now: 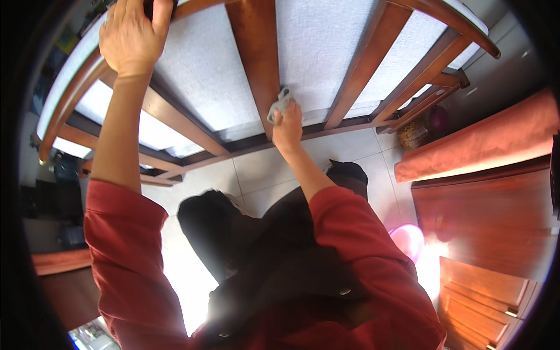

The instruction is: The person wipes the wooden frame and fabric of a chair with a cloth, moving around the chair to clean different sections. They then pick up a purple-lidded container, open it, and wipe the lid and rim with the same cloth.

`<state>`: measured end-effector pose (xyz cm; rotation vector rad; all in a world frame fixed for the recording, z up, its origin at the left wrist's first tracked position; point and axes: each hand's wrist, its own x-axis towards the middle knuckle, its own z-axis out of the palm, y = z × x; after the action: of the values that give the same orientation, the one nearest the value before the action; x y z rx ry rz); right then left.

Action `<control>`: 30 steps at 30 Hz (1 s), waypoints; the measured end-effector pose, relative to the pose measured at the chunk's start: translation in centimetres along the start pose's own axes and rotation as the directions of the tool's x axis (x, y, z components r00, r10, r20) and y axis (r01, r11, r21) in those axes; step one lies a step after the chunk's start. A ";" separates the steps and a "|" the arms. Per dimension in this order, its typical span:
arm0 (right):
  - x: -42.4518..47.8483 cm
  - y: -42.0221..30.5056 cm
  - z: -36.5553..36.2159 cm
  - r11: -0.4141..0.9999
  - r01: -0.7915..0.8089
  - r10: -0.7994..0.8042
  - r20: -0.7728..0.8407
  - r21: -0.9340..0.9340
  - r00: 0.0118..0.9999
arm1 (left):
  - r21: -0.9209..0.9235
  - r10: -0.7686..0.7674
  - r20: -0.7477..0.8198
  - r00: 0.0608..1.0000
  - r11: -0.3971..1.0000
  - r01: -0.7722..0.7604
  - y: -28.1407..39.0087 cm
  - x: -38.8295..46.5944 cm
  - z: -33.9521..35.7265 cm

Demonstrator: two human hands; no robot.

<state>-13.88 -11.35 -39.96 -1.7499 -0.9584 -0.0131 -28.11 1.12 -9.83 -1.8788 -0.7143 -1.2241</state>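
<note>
Before me stands a brown wooden slatted frame (256,57), which looks like a seat's backrest, with pale fabric (199,61) behind its slats. My left hand (133,39) is raised at the upper left and grips the curved wooden top rail (197,6). Its fingertips are cut off by the picture's edge, and a dark thing shows beside the thumb. My right hand (288,129) holds a crumpled greyish cloth (280,105) against the lower part of the middle slat. Below that hand runs the bottom rail (249,150) of the frame.
Light tiles (258,175) cover the floor. At the right are a red-orange cushion (477,135), a clear container (413,131) with yellowish contents, a pink round object (409,240) and a wooden cabinet (477,306). Dark items (65,170) stand at the left.
</note>
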 end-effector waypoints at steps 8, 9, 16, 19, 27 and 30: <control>7.3 -12.2 -5.2 0.935 0.256 -0.171 -0.320 0.245 0.932 | -0.001 -0.010 -0.023 1.000 1.000 0.010 0.4 0.2 0.3; 8.2 -12.9 -5.4 0.930 0.300 -0.206 -0.374 0.212 0.904 | 0.010 -0.028 -0.008 1.000 1.000 0.028 0.4 0.1 0.3; 4.6 -3.3 -3.8 0.993 -0.004 0.004 0.002 0.120 1.000 | -0.003 -0.057 0.033 0.998 0.998 0.057 1.4 0.5 0.5; 5.4 -3.1 -7.4 0.912 -0.097 0.074 0.073 0.399 0.995 | 0.005 -0.063 0.069 0.996 0.998 0.062 1.2 0.6 0.3; 15.4 -7.5 -19.6 0.950 0.305 -0.219 -0.550 0.069 0.806 | -0.009 -0.040 0.092 0.995 0.999 0.041 0.2 0.1 -0.6; 17.0 -3.7 -18.2 0.913 0.334 -0.408 -0.488 -0.235 0.771 | -0.073 -0.024 0.061 0.998 0.997 0.028 1.6 0.7 -0.3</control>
<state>3.15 -15.61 -21.92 -1.5193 -0.8813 -0.8026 -26.71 -0.01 -9.61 -1.9804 -0.7366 -1.2296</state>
